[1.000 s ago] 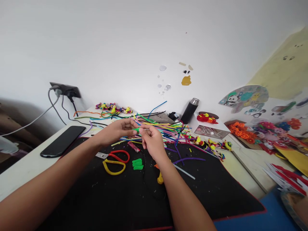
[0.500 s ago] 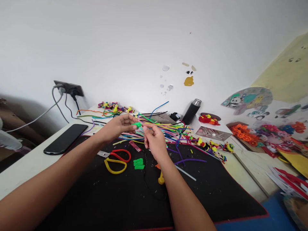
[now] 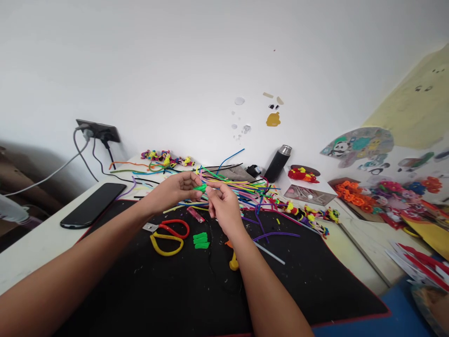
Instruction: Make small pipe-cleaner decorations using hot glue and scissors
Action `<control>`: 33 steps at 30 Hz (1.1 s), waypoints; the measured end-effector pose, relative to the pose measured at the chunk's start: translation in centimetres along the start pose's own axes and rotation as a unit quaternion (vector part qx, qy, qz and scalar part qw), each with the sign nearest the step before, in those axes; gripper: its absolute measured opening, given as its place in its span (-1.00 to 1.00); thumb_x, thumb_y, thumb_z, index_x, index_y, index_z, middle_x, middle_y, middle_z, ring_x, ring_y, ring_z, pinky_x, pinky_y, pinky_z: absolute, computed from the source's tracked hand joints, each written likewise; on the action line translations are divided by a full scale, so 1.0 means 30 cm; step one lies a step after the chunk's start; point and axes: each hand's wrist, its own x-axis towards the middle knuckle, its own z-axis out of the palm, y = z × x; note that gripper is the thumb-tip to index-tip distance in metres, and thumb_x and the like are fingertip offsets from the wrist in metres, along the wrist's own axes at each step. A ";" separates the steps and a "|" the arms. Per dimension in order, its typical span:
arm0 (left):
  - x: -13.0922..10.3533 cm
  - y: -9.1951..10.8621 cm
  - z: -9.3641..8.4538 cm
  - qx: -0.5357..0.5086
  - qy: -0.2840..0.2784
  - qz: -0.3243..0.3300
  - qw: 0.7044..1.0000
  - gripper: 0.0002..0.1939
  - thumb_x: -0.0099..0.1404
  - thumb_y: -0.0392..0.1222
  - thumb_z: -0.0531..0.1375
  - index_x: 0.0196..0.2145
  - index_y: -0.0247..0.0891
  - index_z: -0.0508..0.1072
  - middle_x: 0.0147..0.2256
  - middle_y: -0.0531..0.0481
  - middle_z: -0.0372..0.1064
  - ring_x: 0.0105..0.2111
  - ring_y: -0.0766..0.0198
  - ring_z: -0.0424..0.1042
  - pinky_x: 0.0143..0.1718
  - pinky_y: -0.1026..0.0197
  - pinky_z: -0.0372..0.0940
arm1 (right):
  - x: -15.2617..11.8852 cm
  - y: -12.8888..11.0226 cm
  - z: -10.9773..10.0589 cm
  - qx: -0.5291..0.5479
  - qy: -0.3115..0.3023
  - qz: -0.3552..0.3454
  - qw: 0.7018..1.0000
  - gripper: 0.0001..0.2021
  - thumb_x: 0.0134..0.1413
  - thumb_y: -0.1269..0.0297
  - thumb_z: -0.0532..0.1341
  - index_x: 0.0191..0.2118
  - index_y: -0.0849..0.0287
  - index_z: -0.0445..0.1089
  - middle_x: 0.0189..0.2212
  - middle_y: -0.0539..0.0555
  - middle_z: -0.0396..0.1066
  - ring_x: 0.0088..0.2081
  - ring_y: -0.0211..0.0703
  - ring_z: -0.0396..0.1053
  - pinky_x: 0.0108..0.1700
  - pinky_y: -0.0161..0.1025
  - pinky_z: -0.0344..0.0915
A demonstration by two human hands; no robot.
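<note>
A small bright green fuzzy piece (image 3: 201,188), seemingly bent pipe cleaner, is pinched between my two hands above the mat's far part. My left hand (image 3: 180,189) grips its left end with thumb and fingertips. On the other end, the thumb and forefinger of my right hand (image 3: 223,203) are closed, partly covering it. Several similar green pieces (image 3: 201,240) lie in a row on the black mat (image 3: 157,290) below. Scissors (image 3: 170,236) with one red and one yellow handle rest left of them. Under my right forearm a yellow piece (image 3: 233,262) is partly hidden.
Loose colourful pipe cleaners (image 3: 245,187) are heaped behind my hands. A black phone (image 3: 93,205) lies at left. Toward the back stand a black thermos (image 3: 278,164) and a white box (image 3: 308,187). Small colourful figures (image 3: 308,215) lie at right, purple pipe cleaners (image 3: 277,235) on the mat.
My hands have drawn together around the green piece, and my right fingers now cover more of it. The whole view has shifted slightly. Things on the mat stay in place.
</note>
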 end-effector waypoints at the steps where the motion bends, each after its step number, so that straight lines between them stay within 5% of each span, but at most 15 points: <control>1: 0.000 -0.002 0.000 -0.003 -0.004 -0.002 1.000 -0.65 0.06 -0.17 0.51 -0.26 -0.21 0.48 -0.37 0.06 0.50 -0.29 0.19 0.51 -0.23 0.16 0.37 | 0.001 0.000 -0.001 0.000 0.001 0.001 1.000 -0.66 0.17 0.00 0.32 -0.12 0.18 0.42 -0.69 -0.22 0.24 -0.76 -0.37 0.14 -0.68 -0.39 0.02; 10: -0.008 0.006 -0.006 -0.092 -0.008 -0.050 0.994 -0.65 0.19 0.09 0.46 -0.34 -0.25 0.56 -0.33 -0.01 0.49 -0.33 0.23 0.48 -0.21 0.16 0.41 | 0.006 0.013 -0.007 -0.008 -0.004 0.001 1.000 -0.68 0.20 0.01 0.30 -0.12 0.17 0.44 -0.68 -0.21 0.25 -0.75 -0.36 0.15 -0.67 -0.38 0.02; 21: -0.016 0.003 0.004 -0.156 -0.018 -0.082 0.984 -0.70 0.14 -0.24 0.50 -0.16 -0.22 0.60 -0.23 -0.05 0.55 -0.28 0.26 0.51 -0.28 0.30 0.40 | 0.000 -0.002 -0.004 -0.004 -0.009 0.001 1.000 -0.66 0.22 -0.01 0.29 -0.10 0.18 0.45 -0.67 -0.21 0.25 -0.75 -0.37 0.15 -0.68 -0.40 0.03; 33: -0.003 -0.006 -0.014 -0.234 0.043 -0.062 0.969 -0.68 0.02 -0.25 0.58 -0.24 -0.26 0.68 -0.24 -0.06 0.61 -0.29 0.24 0.57 -0.16 0.20 0.51 | -0.001 -0.005 -0.002 0.003 -0.002 0.011 1.000 -0.62 0.20 -0.05 0.30 -0.10 0.18 0.44 -0.67 -0.20 0.24 -0.75 -0.37 0.14 -0.67 -0.39 0.01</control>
